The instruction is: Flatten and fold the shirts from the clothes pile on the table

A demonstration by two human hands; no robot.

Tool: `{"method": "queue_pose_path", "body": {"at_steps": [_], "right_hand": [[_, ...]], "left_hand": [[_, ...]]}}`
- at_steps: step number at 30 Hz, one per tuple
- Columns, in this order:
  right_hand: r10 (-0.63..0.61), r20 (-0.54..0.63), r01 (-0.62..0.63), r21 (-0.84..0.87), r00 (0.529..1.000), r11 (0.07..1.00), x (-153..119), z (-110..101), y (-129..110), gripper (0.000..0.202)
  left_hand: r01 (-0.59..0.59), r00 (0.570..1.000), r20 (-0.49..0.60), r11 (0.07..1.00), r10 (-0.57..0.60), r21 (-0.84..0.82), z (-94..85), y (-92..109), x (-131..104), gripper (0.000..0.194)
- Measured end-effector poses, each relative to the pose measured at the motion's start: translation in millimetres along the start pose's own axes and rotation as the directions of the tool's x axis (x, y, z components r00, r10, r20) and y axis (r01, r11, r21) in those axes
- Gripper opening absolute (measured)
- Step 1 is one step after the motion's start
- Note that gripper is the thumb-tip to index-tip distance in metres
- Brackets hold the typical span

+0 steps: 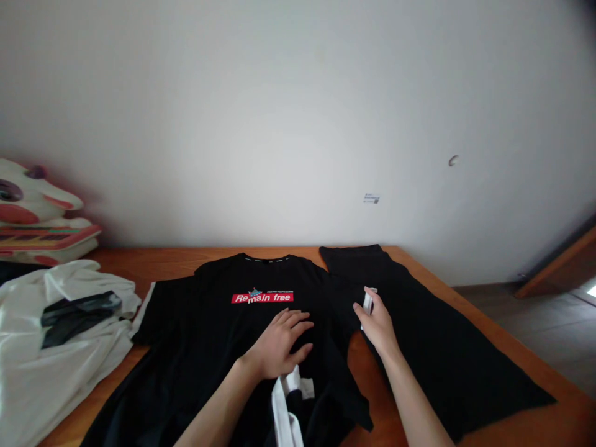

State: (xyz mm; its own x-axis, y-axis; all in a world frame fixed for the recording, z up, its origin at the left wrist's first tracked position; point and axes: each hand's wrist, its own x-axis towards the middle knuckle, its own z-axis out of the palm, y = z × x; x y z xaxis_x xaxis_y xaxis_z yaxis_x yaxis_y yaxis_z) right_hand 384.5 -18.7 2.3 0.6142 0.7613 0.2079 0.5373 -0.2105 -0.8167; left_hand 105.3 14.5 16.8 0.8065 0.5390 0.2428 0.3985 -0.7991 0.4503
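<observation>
We note a pale wall behind a brown wooden table. On the table, we find the black T-shirt spread front up at the middle, collar toward the wall, its lower part bunched and partly out of view. Beside it on the right lies a flat black garment; on the left, a rumpled white garment with a dark print. Behind the white garment, we record a white and pink toy with a keyboard.

We find the left hand palm down on the T-shirt, fingers slightly spread, gripping nothing that we can see. The right hand has a narrow grip, pinching the white sleeve edge between thumb and fingers. White cloth strips lie below the left hand; we cannot tell what they belong to. Above that hand, we read "Remain free" on a red print. The smallest item is a printed label on the wall.
</observation>
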Motion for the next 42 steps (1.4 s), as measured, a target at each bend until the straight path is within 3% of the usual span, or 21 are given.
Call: {"method": "queue_pose_path", "body": {"at_steps": [2,5,9,11,13,16,21,26,29,38,42], "right_hand": [[-0.116,-0.020,0.118,0.082,0.993,0.990,-7.6,0.5,-21.2,0.057],[-0.293,0.150,0.266,0.180,0.944,0.947,-20.3,0.1,-47.4,0.068],[-0.249,0.246,0.245,0.047,0.937,0.968,-38.3,-2.1,-45.9,0.091],[-0.226,0.294,0.252,-0.052,0.929,0.966,-47.5,-2.4,-37.0,0.083],[-0.255,0.367,0.317,-0.120,0.895,0.941,-55.3,-1.8,-31.7,0.061],[-0.296,0.423,0.394,-0.165,0.856,0.904,-60.8,-0.1,-32.6,0.038],[-0.282,0.375,0.370,-0.189,0.883,0.909,-57.0,1.9,-28.7,0.031],[-0.342,0.250,0.388,-0.167,0.906,0.906,-56.2,4.7,-12.7,0.024],[-0.388,0.217,0.430,-0.199,0.896,0.881,-58.2,2.3,-7.6,0.019],[-0.416,0.254,0.483,-0.330,0.873,0.811,-59.9,-10.6,-2.4,0.029],[-0.502,0.262,0.566,-0.342,0.824,0.750,-60.2,-6.3,-6.7,0.040]], "left_hand": [[-0.034,0.999,-0.005,0.995,0.033,-0.097,-1.0,7.0,2.1,0.040],[-0.069,0.997,0.031,0.985,0.075,-0.161,-0.2,16.5,2.5,0.048],[-0.068,0.991,0.104,0.991,0.080,-0.112,3.8,21.5,0.7,0.060],[-0.050,0.993,0.102,0.992,0.062,-0.119,5.4,21.6,0.8,0.055],[-0.009,0.998,0.062,0.986,0.020,-0.168,5.6,21.4,1.8,0.040],[0.070,0.995,-0.037,0.936,-0.088,-0.344,3.3,20.5,3.9,0.017],[0.101,0.977,-0.093,0.806,-0.190,-0.584,1.7,15.4,5.4,0.025],[0.073,0.991,-0.074,0.919,-0.110,-0.388,8.9,13.7,3.8,0.049],[0.045,0.997,-0.044,0.961,-0.059,-0.274,11.5,15.3,3.4,0.060],[-0.003,0.999,-0.034,0.977,-0.004,-0.213,12.3,16.9,2.3,0.060],[-0.020,1.000,-0.019,0.985,0.017,-0.172,9.9,21.2,0.7,0.062]]}}
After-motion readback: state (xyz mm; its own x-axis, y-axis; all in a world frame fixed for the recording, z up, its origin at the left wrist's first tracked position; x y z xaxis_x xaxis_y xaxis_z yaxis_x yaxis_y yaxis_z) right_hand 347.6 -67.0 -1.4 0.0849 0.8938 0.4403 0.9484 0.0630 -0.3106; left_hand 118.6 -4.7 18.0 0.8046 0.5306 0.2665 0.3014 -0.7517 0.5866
